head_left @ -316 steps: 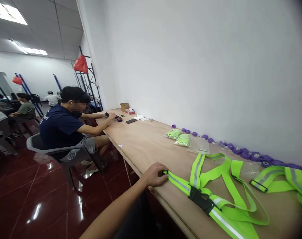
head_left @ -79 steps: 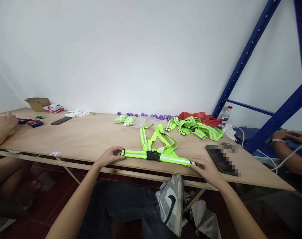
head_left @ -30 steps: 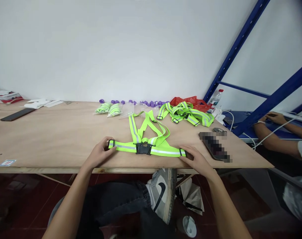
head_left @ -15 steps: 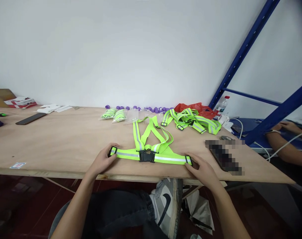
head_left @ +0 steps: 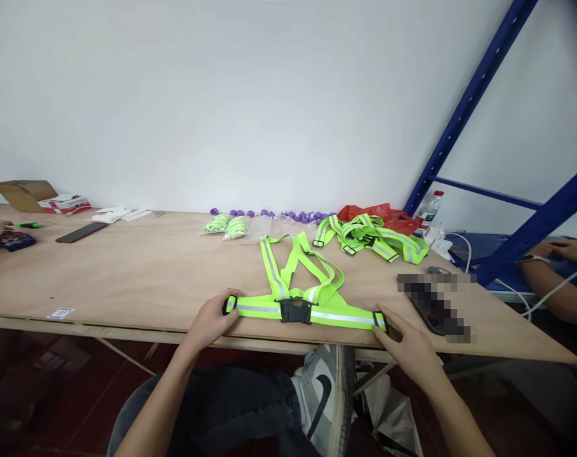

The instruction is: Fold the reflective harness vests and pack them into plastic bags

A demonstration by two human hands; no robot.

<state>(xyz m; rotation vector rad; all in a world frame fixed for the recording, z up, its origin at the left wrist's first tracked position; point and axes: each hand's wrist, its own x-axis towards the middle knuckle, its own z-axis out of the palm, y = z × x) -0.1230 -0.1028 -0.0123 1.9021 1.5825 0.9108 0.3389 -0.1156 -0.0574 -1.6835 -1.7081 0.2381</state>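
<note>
Neon-yellow webbing with a grey reflective stripe makes up the harness, which lies flat near the front edge of the plywood table: its waist band runs straight from side to side, the black plastic buckle in the middle looks snapped shut, and two shoulder straps run away from it toward the wall. The left hand pinches the band's left end by its black slider, fingers curled over it; the right hand presses on the right end in the same way, so the band sits taut between them. By the look of it, the harness is spread out and straightened but not yet folded or bagged. Further back lie a loose tangle of similar harnesses, two small clear bags holding rolled yellow ones, a row of little purple round pieces along the wall, and a crumpled red plastic bag. Other people's hands show at both edges of the view.
</note>
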